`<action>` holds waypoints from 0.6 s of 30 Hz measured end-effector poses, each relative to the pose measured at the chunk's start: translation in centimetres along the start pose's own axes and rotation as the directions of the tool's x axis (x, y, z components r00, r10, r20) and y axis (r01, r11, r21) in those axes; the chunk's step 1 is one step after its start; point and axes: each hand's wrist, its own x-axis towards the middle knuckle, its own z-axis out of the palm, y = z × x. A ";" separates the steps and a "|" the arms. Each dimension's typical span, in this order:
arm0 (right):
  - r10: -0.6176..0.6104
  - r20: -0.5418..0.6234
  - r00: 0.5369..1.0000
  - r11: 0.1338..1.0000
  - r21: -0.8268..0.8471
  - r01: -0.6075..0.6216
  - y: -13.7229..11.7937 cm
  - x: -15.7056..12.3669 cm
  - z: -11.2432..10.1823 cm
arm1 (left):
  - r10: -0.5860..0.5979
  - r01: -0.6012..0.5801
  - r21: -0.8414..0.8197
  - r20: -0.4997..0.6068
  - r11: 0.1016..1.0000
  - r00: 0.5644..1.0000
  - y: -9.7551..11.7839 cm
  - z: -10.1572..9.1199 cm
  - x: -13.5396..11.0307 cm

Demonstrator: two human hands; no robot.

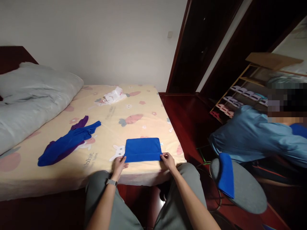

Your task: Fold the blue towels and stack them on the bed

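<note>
A folded blue cloth [143,149] lies flat near the front edge of the bed [134,111]. My left hand [119,164] pinches its near left corner, fingers closed on the fabric. My right hand [168,159] pinches its near right corner the same way. A watch sits on my left wrist. My knees in grey trousers are just below the bed's edge.
A crumpled blue and purple garment [68,142] lies to the left on the bed. A grey duvet [31,95] is piled at far left, a white plastic bag [114,95] at the back. On the right, a grey stool [242,187] carries a folded blue cloth [226,174], beside a person in blue [254,135] and a shoe rack [242,95].
</note>
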 end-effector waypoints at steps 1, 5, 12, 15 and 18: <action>0.002 0.001 1.000 1.000 -0.014 -0.002 0.0 0.0 0.0 | 0.014 -0.014 0.003 -0.004 1.000 1.000 -0.1 0.0 0.1; -0.005 0.000 1.000 0.999 -0.031 0.005 0.0 0.4 0.0 | 0.090 -0.089 0.033 -0.041 0.996 0.995 -0.3 -0.2 0.6; -0.029 0.032 0.999 0.998 -0.054 0.030 0.3 0.5 -0.7 | 0.187 -0.173 0.186 -0.059 0.967 0.981 -0.2 -1.3 0.3; -0.022 0.045 0.999 0.995 -0.101 0.026 0.1 0.1 -0.8 | 0.278 -0.237 0.382 -0.055 0.893 0.959 0.1 -1.4 -0.4; -0.112 -0.024 0.993 0.968 -0.226 0.104 -1.0 -0.8 -0.9 | 0.527 -0.400 0.700 0.039 0.592 0.849 0.9 -1.2 -1.5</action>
